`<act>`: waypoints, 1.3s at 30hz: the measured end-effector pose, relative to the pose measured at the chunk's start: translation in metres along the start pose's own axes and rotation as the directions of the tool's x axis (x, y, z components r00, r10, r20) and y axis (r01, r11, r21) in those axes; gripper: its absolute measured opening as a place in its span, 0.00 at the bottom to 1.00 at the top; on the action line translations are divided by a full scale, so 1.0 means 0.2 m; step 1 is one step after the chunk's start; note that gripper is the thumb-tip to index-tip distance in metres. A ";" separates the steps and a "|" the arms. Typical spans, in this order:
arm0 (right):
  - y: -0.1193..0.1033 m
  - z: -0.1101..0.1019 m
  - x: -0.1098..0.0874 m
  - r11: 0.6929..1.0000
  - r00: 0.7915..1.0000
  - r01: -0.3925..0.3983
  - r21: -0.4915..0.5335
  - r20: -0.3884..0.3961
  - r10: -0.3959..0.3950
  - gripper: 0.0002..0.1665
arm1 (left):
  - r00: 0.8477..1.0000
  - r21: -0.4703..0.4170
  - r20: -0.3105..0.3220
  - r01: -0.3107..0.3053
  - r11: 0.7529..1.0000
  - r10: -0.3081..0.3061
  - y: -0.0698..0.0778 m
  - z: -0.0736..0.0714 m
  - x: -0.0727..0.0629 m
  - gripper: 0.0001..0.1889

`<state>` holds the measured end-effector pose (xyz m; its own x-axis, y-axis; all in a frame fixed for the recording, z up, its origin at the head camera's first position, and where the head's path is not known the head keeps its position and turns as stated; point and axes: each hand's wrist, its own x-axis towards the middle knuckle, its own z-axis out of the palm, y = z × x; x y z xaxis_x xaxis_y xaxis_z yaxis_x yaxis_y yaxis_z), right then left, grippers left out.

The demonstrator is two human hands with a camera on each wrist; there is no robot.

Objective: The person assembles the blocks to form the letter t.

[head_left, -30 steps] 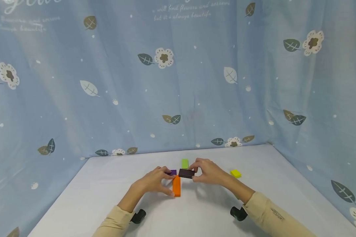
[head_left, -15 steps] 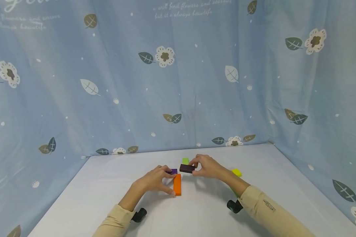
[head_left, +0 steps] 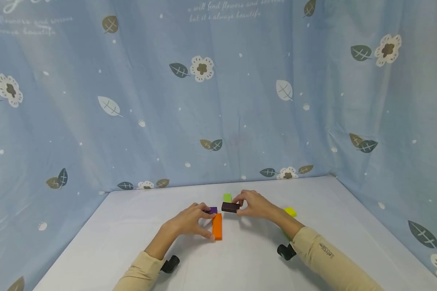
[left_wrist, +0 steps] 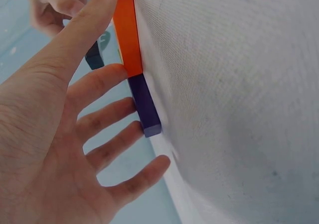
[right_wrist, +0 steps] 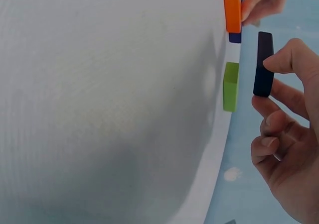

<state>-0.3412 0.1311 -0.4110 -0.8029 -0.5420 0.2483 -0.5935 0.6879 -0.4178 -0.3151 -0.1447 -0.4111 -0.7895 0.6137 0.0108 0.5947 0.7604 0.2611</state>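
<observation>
My right hand (head_left: 255, 205) pinches a dark brown, nearly black rectangular block (head_left: 230, 207) between thumb and fingers, held up off the table in the right wrist view. On the table to its left lies a long orange block (head_left: 217, 227), with a purple block (left_wrist: 144, 104) at its far end, the two meeting at a corner. My left hand (head_left: 192, 221) rests beside them with fingers spread: thumb and index fingertips touch the orange block's left side, and other fingertips reach the purple one. A lime green block (right_wrist: 231, 87) lies just beyond the dark block.
A yellow block (head_left: 290, 211) lies to the right, behind my right forearm. Part of a green thing (head_left: 287, 235) shows under that forearm. Black wrist cameras (head_left: 170, 264) hang below both sleeves. A patterned blue curtain (head_left: 218, 101) borders the white table (head_left: 247, 262) at the back and sides.
My right hand has lifted the dark block slightly away from me, now overlapping the lime green block's near end in the head view. The left hand and the orange and purple blocks have stayed put.
</observation>
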 end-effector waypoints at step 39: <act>0.07 0.06 0.02 0.993 0.998 -0.025 0.112 0.061 0.018 0.17 | 1.000 0.014 0.015 0.003 1.000 -0.003 0.01 0.00 0.00 0.42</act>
<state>-0.3518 0.1326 -0.4253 -0.8086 -0.5579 0.1869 -0.5634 0.6429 -0.5188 -0.3138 -0.1443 -0.4105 -0.7892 0.6142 -0.0046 0.5942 0.7653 0.2474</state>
